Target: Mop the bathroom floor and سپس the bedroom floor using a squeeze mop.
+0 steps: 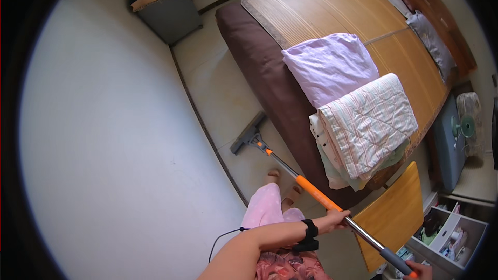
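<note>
My left hand is wrapped around the steel pole of a sponge mop, just below its orange sleeve. At the bottom right edge, my right hand grips the grey end of the same handle and is partly cut off by the frame. The pole runs diagonally up and left to a wide grey mop head. That head rests on the pale tiled floor, in the strip between the white wall and the bed. A black band circles my left wrist. My feet in sandals stand just behind the mop head.
The bed has a brown side and a woven mat. A lilac cloth and folded quilts lie on it. A wooden board and open drawers stand at right, a grey cabinet at the far end.
</note>
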Available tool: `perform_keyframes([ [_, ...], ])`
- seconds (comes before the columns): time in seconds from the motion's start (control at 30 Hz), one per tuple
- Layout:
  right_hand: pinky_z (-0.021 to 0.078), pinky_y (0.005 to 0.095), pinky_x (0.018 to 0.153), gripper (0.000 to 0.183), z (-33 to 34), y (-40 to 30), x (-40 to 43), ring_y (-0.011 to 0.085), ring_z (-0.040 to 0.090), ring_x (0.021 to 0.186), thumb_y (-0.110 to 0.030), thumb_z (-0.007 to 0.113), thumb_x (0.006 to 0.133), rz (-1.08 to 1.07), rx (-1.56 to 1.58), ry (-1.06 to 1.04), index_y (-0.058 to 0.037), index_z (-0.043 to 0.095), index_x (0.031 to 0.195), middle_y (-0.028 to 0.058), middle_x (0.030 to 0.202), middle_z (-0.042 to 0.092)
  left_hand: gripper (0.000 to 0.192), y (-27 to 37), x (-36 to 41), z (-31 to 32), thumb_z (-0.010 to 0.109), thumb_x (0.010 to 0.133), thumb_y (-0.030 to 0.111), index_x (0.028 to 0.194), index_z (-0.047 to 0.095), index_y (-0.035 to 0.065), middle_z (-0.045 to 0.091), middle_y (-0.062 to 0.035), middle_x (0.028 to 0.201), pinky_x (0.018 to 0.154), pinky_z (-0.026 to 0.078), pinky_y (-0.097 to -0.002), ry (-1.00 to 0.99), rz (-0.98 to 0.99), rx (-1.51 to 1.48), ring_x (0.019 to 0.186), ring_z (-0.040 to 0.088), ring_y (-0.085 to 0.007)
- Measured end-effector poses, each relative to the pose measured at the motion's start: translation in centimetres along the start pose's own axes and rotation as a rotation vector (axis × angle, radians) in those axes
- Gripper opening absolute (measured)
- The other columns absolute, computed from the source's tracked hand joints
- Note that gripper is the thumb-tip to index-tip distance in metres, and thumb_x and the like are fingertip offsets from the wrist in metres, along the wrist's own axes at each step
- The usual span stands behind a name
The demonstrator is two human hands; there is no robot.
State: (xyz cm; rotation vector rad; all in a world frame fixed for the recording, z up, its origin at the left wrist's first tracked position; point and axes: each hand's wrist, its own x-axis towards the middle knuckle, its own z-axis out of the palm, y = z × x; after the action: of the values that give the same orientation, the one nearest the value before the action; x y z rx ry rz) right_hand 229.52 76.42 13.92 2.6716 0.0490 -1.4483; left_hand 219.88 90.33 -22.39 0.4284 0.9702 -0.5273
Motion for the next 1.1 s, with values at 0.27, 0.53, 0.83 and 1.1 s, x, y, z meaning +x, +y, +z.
perform_keyframes([
  [0.27, 0.0388, 0.0276, 0.079, 0.042, 3.0, -1.2, 0.9, 0.0184, 0.052, 0.089, -0.013, 0.063, 0.069, -0.150, 0.219, 0.166, 0.0019, 0.051, 0.106, 0.0139, 0.101, 0.054, 0.025, 1.6, -1.0, -4.1, 0.057, 0.077, 0.023, 0.084, 0.047, 0.0012, 0.055, -0.0060, 0.071, 0.049, 0.049, -0.0232, -0.084, 0.090, -0.081, 0.058, 0.056, -0.0142],
  [0.53, 0.0435, 0.0273, 0.070, 0.057, 11.4, -7.5, 12.6, 0.0265, 0.057, 0.073, -0.005, 0.064, 0.061, -0.815, 0.118, 0.122, -0.0064, 0.044, 0.114, 0.0146, 0.084, 0.056, 0.027, 10.2, 1.8, -18.4, 0.054, 0.077, 0.027, 0.081, 0.048, 0.0011, 0.055, -0.0060, 0.065, 0.047, 0.048, -0.0258, 0.301, 0.412, 0.121, 0.054, 0.056, -0.0145],
  [0.83, 0.0453, 0.0340, 0.060, 0.057, 15.2, -14.9, 13.5, 0.0309, 0.053, 0.076, 0.001, 0.053, 0.067, -0.952, -0.117, -0.044, -0.0068, 0.032, 0.120, 0.0092, 0.110, 0.044, 0.042, 14.1, 3.1, -26.2, 0.060, 0.073, 0.023, 0.092, 0.036, -0.0052, 0.052, -0.0137, 0.073, 0.042, 0.048, -0.0298, 0.810, 0.591, 0.351, 0.051, 0.055, -0.0185],
  [1.1, 0.0452, 0.0318, 0.066, 0.052, 13.1, 5.1, 12.3, 0.0317, 0.053, 0.078, 0.002, 0.053, 0.063, -0.862, -0.062, 0.020, -0.0080, 0.043, 0.113, 0.0110, 0.107, 0.048, 0.058, 1.6, 6.5, -12.1, 0.065, 0.067, 0.037, 0.096, 0.037, -0.0051, 0.054, -0.0107, 0.075, 0.047, 0.050, -0.0303, 0.516, 0.342, 0.284, 0.058, 0.057, -0.0198],
])
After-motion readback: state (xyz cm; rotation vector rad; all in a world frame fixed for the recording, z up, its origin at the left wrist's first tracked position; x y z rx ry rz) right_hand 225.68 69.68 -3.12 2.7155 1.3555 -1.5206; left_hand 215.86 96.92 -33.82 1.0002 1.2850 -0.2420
